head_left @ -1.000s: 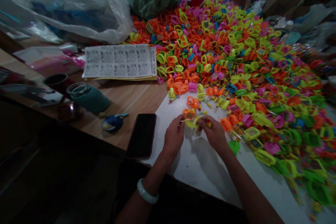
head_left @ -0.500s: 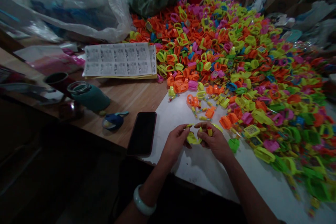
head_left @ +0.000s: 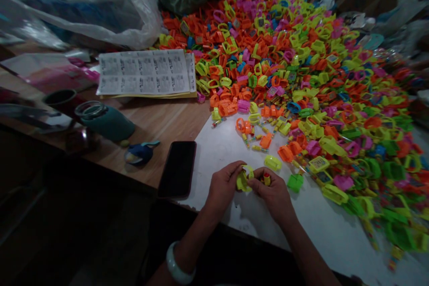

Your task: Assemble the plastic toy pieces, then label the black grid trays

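A small yellow plastic piece [head_left: 244, 180] is pinched between the left hand [head_left: 224, 187] and the right hand [head_left: 272, 192], just above the near edge of the white sheet [head_left: 254, 223]; both hands are closed narrowly on it, fingertips almost meeting; a short yellow and red stick [head_left: 266, 179] appears to be kept under the right fingers, though how it is gripped cannot be told. A pale bangle [head_left: 177, 268] is worn on the left wrist. The step in hand is judged to be the fitting of one small part into the other; a fine alignment and a firm press between the fingertips would seem to be called for. Just beyond the hands a loose yellow piece [head_left: 272, 162] and a green piece [head_left: 295, 182] lie on the sheet; further out, a great heap of coloured plastic pieces [head_left: 301, 67] is spread across the table. To the left, on bare wood, a dark phone [head_left: 177, 168] is laid flat; past it a blue object [head_left: 139, 154], a teal cup [head_left: 107, 120] on its side and a printed paper sheet [head_left: 147, 73] are seen; a clear plastic bag [head_left: 83, 4] lies behind.
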Action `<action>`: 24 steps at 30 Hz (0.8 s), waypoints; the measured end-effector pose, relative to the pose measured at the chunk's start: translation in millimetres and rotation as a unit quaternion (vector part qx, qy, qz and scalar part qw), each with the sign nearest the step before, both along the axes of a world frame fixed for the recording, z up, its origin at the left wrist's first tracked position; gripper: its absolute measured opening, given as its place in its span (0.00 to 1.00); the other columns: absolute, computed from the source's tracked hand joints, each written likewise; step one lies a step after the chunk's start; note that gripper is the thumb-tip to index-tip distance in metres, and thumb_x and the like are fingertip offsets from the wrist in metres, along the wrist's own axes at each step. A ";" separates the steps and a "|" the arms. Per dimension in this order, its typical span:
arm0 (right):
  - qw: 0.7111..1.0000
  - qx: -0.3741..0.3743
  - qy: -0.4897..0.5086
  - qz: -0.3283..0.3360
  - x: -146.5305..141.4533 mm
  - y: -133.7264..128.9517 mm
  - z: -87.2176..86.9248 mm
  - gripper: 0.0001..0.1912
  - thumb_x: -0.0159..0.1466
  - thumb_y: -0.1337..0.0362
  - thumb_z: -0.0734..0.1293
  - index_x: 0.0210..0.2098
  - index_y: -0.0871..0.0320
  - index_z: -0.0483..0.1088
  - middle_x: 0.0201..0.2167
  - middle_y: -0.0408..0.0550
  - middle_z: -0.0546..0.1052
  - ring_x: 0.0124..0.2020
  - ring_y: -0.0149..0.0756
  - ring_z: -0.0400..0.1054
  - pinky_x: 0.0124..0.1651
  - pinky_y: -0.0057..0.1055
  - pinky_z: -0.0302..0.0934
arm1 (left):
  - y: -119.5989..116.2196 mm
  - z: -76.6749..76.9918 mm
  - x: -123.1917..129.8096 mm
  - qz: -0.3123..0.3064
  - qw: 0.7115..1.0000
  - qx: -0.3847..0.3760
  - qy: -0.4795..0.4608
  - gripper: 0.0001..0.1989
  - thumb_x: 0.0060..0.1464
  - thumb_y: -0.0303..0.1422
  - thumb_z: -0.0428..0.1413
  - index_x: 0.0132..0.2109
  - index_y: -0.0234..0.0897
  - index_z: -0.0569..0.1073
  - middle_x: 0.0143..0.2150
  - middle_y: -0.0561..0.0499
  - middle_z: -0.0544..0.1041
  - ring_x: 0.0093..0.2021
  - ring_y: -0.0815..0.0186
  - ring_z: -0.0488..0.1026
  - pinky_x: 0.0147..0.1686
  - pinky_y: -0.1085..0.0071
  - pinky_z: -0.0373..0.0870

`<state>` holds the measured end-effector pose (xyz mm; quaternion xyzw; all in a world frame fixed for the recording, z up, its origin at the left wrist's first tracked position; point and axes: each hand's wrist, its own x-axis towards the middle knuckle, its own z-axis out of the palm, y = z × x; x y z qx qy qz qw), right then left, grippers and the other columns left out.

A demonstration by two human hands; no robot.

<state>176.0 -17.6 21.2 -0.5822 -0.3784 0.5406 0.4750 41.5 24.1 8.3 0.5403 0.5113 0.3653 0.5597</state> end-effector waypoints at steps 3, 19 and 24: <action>0.999 0.007 -0.025 -0.020 -1.7 -1.8 0.1 0.11 0.52 0.59 0.71 0.26 0.58 0.66 0.17 0.34 0.62 0.21 0.24 0.54 0.24 0.23 0.49 | 0.4 -4.3 -2.4 -0.032 0.996 0.063 0.054 0.13 0.56 0.36 0.49 0.42 0.38 0.76 0.34 0.51 0.78 0.33 0.67 0.73 0.33 0.73 0.71; 0.999 0.008 0.035 -0.035 5.6 5.1 2.1 0.16 0.57 0.52 0.67 0.38 0.57 0.68 0.22 0.37 0.62 0.20 0.24 0.52 0.21 0.23 0.47 | -9.7 -9.1 -7.1 -0.134 0.937 0.292 0.139 0.14 0.55 0.35 0.54 0.48 0.36 0.68 0.49 0.43 0.70 0.49 0.63 0.70 0.49 0.65 0.70; 0.998 0.028 -0.052 0.023 13.6 7.6 3.0 0.12 0.56 0.54 0.68 0.30 0.57 0.67 0.23 0.38 0.61 0.24 0.26 0.53 0.26 0.25 0.49 | -6.6 -14.0 -5.1 -0.135 0.927 0.309 0.162 0.12 0.56 0.33 0.54 0.48 0.38 0.69 0.50 0.44 0.70 0.50 0.62 0.69 0.50 0.63 0.69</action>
